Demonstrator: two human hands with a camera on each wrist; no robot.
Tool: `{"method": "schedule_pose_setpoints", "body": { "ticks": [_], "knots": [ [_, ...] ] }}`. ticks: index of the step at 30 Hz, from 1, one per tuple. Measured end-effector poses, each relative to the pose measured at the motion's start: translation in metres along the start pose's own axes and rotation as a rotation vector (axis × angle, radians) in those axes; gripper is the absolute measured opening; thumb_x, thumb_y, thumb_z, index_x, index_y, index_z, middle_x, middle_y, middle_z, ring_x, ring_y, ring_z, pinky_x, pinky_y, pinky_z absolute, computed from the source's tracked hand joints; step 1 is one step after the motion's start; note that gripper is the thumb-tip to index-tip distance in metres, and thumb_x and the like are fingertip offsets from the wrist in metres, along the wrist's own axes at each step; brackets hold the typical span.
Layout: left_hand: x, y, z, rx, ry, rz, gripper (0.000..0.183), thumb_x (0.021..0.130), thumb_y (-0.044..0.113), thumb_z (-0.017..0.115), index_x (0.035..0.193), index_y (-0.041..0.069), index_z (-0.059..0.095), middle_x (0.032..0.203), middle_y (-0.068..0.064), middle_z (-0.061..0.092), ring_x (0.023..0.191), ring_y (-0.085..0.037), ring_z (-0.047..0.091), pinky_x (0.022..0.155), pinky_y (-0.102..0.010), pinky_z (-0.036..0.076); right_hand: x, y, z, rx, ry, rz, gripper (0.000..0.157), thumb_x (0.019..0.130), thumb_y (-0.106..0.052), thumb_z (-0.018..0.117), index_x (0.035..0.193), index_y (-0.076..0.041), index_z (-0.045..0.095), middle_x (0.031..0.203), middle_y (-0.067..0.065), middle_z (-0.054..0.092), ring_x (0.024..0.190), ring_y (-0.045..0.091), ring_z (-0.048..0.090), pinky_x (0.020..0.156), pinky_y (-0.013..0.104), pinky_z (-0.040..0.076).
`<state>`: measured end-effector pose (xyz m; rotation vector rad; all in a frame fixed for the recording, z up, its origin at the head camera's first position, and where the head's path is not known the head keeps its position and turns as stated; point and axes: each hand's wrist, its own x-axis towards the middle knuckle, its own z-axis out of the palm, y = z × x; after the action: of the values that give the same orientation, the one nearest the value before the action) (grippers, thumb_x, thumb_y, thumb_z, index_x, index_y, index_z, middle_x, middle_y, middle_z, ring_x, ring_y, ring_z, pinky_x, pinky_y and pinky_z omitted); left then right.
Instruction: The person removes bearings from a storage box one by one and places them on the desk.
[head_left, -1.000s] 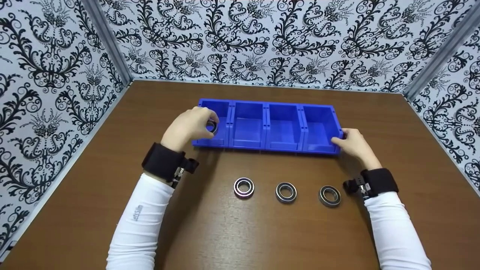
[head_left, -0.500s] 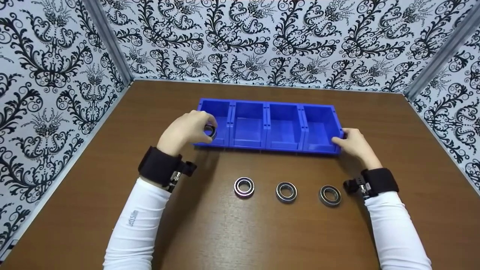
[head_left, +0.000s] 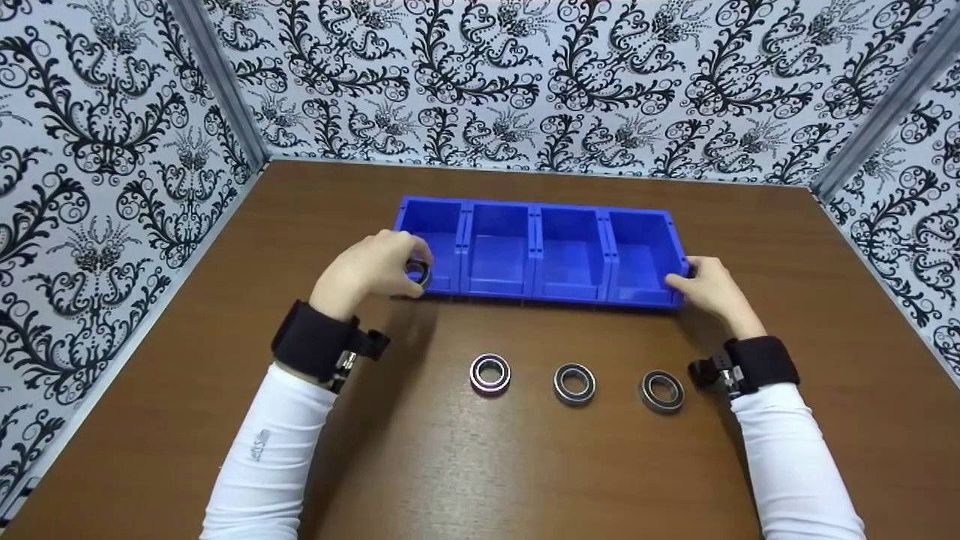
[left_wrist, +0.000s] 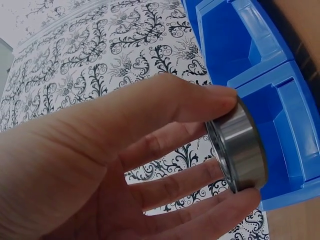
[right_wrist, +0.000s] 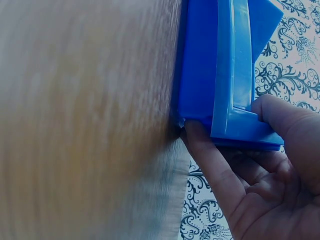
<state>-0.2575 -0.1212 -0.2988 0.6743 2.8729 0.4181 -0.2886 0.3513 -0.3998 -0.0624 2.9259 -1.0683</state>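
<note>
My left hand (head_left: pixel 373 266) pinches a ball bearing (left_wrist: pixel 242 145) between thumb and fingers, its smooth steel outer ring facing the left wrist view. In the head view this bearing overlaps the front of the leftmost compartment of a blue four-part bin (head_left: pixel 499 289). At the bin's right end, my right hand (head_left: pixel 709 291) grips the side wall, thumb over the rim and fingers outside and low, as the right wrist view shows. Three more bearings lie flat in a row on the table: a left one (head_left: pixel 490 374), a middle one (head_left: pixel 574 385) and a right one (head_left: pixel 661 391).
The brown wooden table (head_left: pixel 525 480) runs back to patterned white-and-black walls (head_left: pixel 510 90) with grey corner posts. All the bin's visible compartments are bare inside. Each wrist wears a black strap with a small camera.
My left hand, with the bearing in it, has come slightly lower and nearer the bin's front edge. The right hand and the bearings on the table stay put.
</note>
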Motion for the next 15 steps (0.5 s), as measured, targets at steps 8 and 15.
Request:
{"method": "schedule_pose_setpoints", "body": {
  "ticks": [8, 15],
  "knots": [
    [-0.008, 0.002, 0.002, -0.004, -0.018, 0.013, 0.035, 0.082, 0.014, 0.073, 0.115, 0.005, 0.073, 0.111, -0.014, 0.075, 0.103, -0.033, 0.068, 0.092, -0.050, 0.056, -0.001, -0.001, 0.000, -0.008, -0.001, 0.007, 0.047, 0.095, -0.012, 0.058, 0.129, 0.020, 0.057, 0.097, 0.019, 0.071, 0.068, 0.002, 0.056, 0.060, 0.015, 0.046],
    [-0.014, 0.004, 0.004, 0.006, -0.033, 0.016, 0.034, 0.080, 0.015, 0.074, 0.113, 0.007, 0.073, 0.112, -0.015, 0.074, 0.107, -0.035, 0.068, 0.092, -0.050, 0.056, -0.001, 0.000, 0.000, -0.018, 0.004, 0.002, 0.047, 0.095, -0.013, 0.058, 0.129, 0.019, 0.058, 0.096, 0.019, 0.072, 0.068, 0.001, 0.056, 0.060, 0.016, 0.046]
  ]
}}
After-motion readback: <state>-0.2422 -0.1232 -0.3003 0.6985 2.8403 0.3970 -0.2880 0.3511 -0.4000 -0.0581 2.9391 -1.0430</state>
